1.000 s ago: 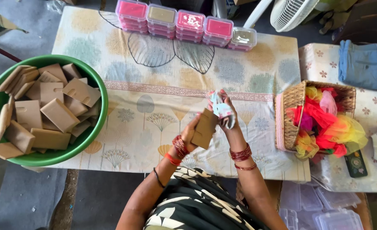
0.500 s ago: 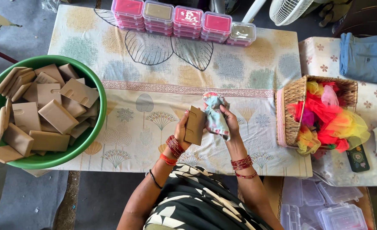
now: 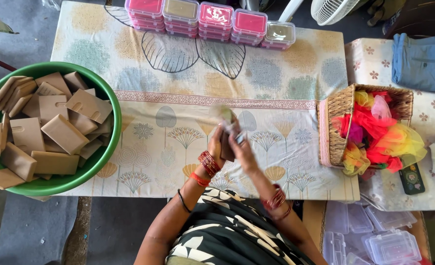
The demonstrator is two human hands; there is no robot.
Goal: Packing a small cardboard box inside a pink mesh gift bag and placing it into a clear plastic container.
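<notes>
**Two hands hold a brown bar over the printed table**

We see first the long table [image 3: 129, 113], covered with a cloth printed with pale trees and leaves. On its left edge stands the big green basin [image 3: 108, 105], full of flat brown bars [image 3: 65, 133] that lie in a loose heap. On the right end of the table sits a woven basket [image 3: 338, 115] with bright net cloth [image 3: 379, 132] in red, yellow and pink inside. Along the far edge stands a row of small clear boxes [image 3: 210, 18] with pink and tan contents, stacked. More clear boxes, empty ones [image 3: 387, 243], lie low at the right, under the table edge.

In the middle, above the cloth, our two hands meet. The left hand [image 3: 216, 147] grasps one brown bar [image 3: 226, 147] from its left side, and the bar stands nearly upright. The right hand [image 3: 241, 151] presses on the same bar from the right, with a small piece of pale patterned wrapping [image 3: 226, 115] at the top. The wrapping is blurred, so we cannot tell its exact shape. Red bangles [image 3: 207, 163] are on the left wrist.
</notes>
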